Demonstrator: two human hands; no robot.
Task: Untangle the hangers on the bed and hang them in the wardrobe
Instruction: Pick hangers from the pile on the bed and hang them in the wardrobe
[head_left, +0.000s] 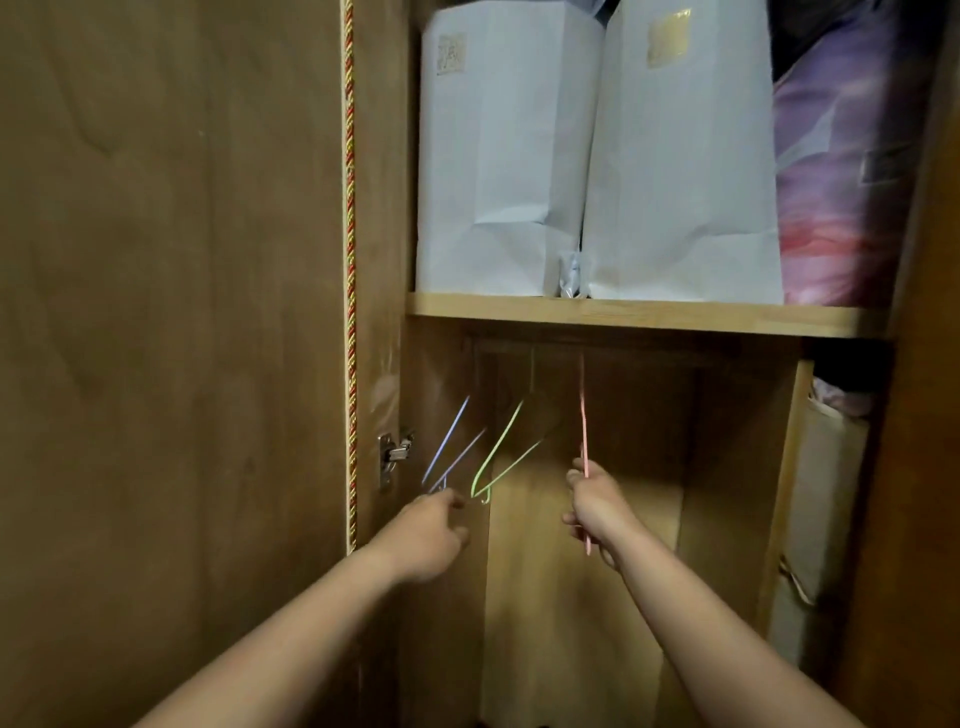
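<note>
Below the shelf (644, 314) the wardrobe bay is open to the right of the pink hanger (583, 426); green hanger (501, 457) and purple hanger (447, 447), seemingly swinging, crowd the left.

Hands (597, 506) on hangers (498, 457) in wardrobe (623, 314)

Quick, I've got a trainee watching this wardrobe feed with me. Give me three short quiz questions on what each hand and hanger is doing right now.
1. True or false: the right hand has its grip on the pink hanger.
2. Which hanger is nearest the left hand? A) green hanger B) purple hanger C) pink
3. Fill in: above the hanging space, two white ___ stand on the shelf.

Key: 1 true. 2 B. 3 paper bags.
</note>
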